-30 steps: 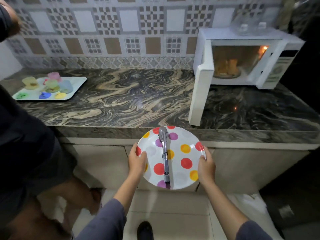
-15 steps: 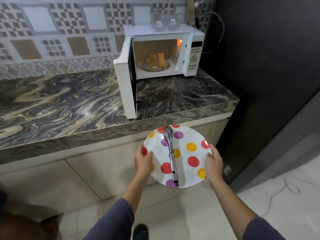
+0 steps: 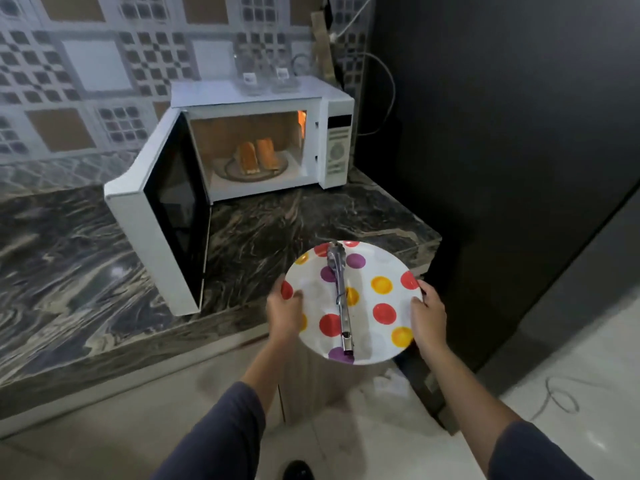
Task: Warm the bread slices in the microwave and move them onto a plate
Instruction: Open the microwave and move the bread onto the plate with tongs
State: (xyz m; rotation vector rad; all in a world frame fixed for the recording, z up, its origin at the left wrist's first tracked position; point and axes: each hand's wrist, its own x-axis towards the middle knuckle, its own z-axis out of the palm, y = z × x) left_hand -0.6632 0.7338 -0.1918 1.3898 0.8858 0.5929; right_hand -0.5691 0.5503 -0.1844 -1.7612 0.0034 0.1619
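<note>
Counter [image 3: 69,271]: bread slices [image 3: 258,155] in open microwave [image 3: 242,95]; left hand [image 3: 284,315], right hand [image 3: 427,315] grip plate [image 3: 381,258], tongs [image 3: 341,296] atop.

Both arms reach forward, bare from mid-forearm, grey sleeves [image 3: 221,427] above. Left hand [image 3: 284,315] grips the left rim of the round white plate with coloured dots [image 3: 375,263], thumb on top. Right hand [image 3: 427,315] grips the right rim. Hands roughly level, well apart.

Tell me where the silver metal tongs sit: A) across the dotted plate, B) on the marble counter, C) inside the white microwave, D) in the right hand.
A: the silver metal tongs lie across the white round plate with coloured dots, which the left hand and right hand hold.
</note>
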